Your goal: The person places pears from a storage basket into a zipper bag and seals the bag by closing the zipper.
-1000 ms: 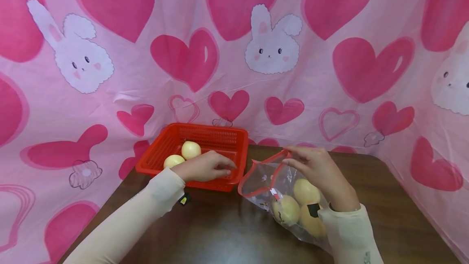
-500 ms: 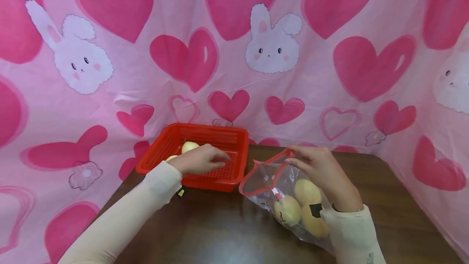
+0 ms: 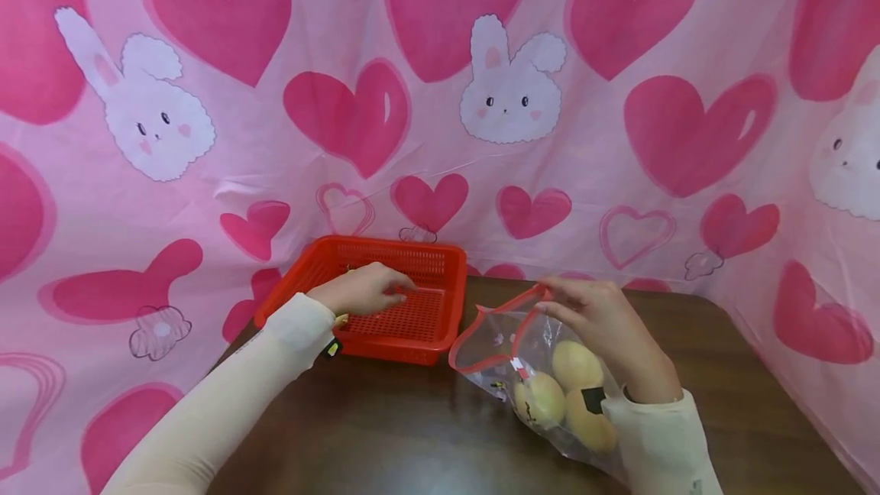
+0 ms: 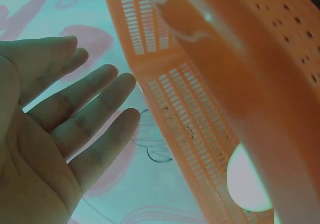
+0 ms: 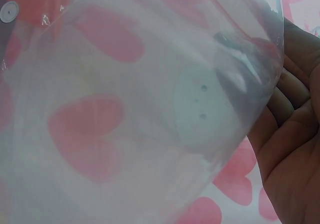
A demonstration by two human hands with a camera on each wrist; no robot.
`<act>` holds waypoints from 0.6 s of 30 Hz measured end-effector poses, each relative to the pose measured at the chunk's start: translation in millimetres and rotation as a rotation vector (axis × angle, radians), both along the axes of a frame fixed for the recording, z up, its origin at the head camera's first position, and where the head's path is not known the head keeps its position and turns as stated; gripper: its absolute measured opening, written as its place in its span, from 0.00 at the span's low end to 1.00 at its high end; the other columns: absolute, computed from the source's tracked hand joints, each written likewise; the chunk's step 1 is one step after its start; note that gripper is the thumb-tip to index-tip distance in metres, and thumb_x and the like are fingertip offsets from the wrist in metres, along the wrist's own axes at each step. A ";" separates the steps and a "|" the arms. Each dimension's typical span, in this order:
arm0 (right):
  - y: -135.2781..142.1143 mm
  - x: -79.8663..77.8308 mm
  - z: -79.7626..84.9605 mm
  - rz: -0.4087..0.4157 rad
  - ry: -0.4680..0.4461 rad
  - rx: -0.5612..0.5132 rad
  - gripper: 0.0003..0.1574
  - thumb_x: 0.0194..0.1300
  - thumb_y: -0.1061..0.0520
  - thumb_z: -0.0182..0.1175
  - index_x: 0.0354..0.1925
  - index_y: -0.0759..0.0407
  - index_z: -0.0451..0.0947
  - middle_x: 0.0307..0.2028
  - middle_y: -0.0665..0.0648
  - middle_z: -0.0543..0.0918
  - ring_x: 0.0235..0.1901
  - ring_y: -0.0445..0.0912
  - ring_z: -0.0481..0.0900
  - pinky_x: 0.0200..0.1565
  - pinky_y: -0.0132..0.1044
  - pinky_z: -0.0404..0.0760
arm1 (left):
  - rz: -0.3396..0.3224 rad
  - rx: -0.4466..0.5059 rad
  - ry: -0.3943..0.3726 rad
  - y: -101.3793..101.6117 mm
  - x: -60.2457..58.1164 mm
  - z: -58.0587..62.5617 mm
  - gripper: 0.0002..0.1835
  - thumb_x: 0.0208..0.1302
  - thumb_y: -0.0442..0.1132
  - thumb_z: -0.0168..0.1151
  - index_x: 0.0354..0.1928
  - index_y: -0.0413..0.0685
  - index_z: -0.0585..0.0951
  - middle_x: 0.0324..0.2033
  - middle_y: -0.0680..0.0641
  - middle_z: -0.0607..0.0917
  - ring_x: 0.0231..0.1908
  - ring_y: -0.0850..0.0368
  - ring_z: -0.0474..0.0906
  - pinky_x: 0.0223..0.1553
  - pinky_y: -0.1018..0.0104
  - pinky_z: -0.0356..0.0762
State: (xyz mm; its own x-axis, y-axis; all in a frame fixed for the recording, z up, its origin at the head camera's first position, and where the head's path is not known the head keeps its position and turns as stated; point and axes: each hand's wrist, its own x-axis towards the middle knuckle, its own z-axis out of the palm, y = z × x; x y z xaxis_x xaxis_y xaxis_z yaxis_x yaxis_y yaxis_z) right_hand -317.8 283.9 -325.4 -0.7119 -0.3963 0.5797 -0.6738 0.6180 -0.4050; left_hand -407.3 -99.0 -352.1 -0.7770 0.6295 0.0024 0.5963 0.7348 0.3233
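My left hand (image 3: 360, 289) hovers over the red basket (image 3: 450, 327), fingers loosely spread and holding nothing; its palm and fingers (image 4: 92, 107) show plainly in the left wrist view. It hides most of the pale yellow, pear-like fruit inside, though one round fruit (image 4: 247, 181) appears in that view. On the right, my right hand (image 3: 598, 319) pinches the red rim of a clear zip bag (image 3: 495, 334), keeping its mouth agape. Several similar fruits (image 3: 539, 399) lie inside the bag. In the right wrist view, the clear film (image 5: 150, 109) fills most of the picture beside my fingers.
Both basket and bag rest on a dark brown wooden table (image 3: 412, 434). A pink cloth (image 3: 426, 136) with hearts and rabbits hangs close behind and at the sides. The basket stands near the back edge, left of the bag.
My left hand has moved left across the basket, from its right end to above the fruit, covering them. My right hand and the bag have stayed nearly still.
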 end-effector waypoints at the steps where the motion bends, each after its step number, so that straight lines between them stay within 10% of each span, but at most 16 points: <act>1: -0.2 -0.1 -0.7 0.002 -0.004 -0.002 0.24 0.53 0.59 0.74 0.51 0.55 0.84 0.36 0.44 0.86 0.28 0.36 0.79 0.33 0.33 0.81 | 0.007 -0.005 -0.002 -1.3 -0.9 -0.3 0.19 0.64 0.47 0.66 0.58 0.63 0.81 0.49 0.62 0.82 0.47 0.66 0.78 0.47 0.67 0.78; 18: -1.6 -1.3 0.0 0.020 0.015 -0.016 0.26 0.51 0.62 0.74 0.51 0.56 0.84 0.36 0.45 0.86 0.31 0.36 0.82 0.35 0.28 0.81 | 0.054 -0.074 -0.016 -13.7 -31.6 4.9 0.22 0.65 0.44 0.65 0.61 0.55 0.79 0.54 0.50 0.81 0.55 0.54 0.76 0.55 0.56 0.75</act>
